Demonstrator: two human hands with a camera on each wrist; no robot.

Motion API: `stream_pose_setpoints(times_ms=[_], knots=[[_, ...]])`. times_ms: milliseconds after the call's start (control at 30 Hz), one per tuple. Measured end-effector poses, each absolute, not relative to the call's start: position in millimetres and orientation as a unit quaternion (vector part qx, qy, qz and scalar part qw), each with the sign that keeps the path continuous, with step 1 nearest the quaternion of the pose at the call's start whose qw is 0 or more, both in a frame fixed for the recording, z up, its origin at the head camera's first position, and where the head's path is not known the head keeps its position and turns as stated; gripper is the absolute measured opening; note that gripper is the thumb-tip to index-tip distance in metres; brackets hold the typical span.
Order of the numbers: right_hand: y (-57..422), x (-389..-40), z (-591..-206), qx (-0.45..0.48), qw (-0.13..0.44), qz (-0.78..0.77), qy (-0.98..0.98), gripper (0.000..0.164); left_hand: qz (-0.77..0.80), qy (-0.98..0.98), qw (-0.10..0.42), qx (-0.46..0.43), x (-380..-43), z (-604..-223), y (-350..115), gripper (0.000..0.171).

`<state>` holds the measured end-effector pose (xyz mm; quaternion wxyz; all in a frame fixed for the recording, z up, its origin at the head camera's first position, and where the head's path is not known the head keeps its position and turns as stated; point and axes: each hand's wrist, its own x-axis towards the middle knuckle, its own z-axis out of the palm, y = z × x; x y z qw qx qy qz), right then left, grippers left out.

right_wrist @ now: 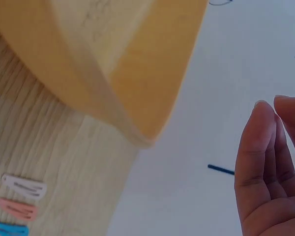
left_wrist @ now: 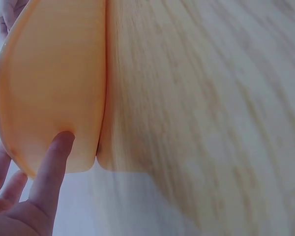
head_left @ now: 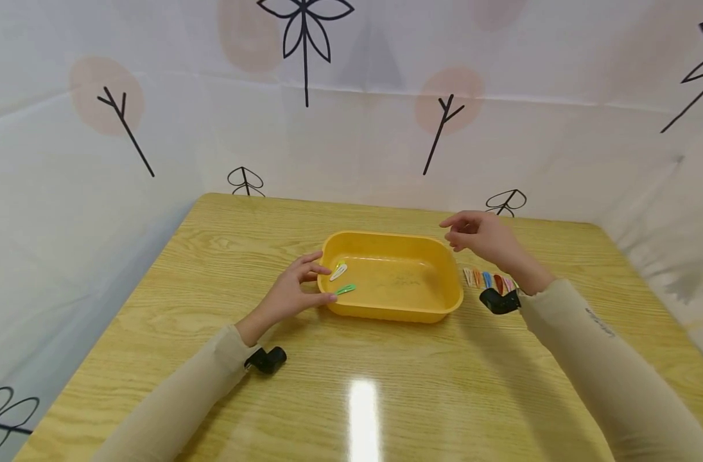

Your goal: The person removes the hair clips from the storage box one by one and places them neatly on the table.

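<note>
My left hand (head_left: 293, 289) holds the left end of a yellow plastic basin (head_left: 386, 312). In the left wrist view one digit presses the basin's outer wall (left_wrist: 64, 73), with other fingers by the rim. Inside the basin lie a white snap hair clip (head_left: 338, 272), a partly hidden yellow one, and a green snap hair clip (head_left: 345, 289) near the left thumb. My right hand (head_left: 484, 239) is raised by the basin's far right corner. Its fingers are loosely bent, thumb and fingertips close together, with nothing visible between them.
Several colored snap hair clips lie in a row right of the basin, including a blue clip (head_left: 487, 280) and a dark red clip (head_left: 498, 283). Everything stands on a wood-grain table (head_left: 305, 398). A white patterned cloth (head_left: 351, 147) hangs behind it.
</note>
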<state>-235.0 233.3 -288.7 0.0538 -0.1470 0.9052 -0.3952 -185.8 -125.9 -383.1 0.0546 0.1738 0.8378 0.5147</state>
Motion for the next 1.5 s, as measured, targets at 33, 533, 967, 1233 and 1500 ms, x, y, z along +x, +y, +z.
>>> stream_pose_setpoints(times_ms=[33,533,967,1233,1500], knots=[[231,-236,-289,-0.149,0.058,-0.399,0.903,0.027,0.515,0.837,0.055,0.173,-186,-383,-126,0.051],[194,-260,-307,-0.198,0.110,-0.436,0.871,0.029,0.514,0.837,0.050,0.179,-187,-384,-126,0.050],[160,-274,-324,-0.276,0.177,-0.432,0.840,0.025,0.510,0.840,0.045,0.181,-188,-385,-126,0.049],[141,-277,-345,-0.348,0.235,-0.419,0.805,0.023,0.515,0.838,0.049,0.172,-188,-384,-125,0.050],[127,-279,-353,-0.389,0.282,-0.375,0.793,0.022,0.521,0.836,0.053,0.165,-187,-383,-125,0.048]])
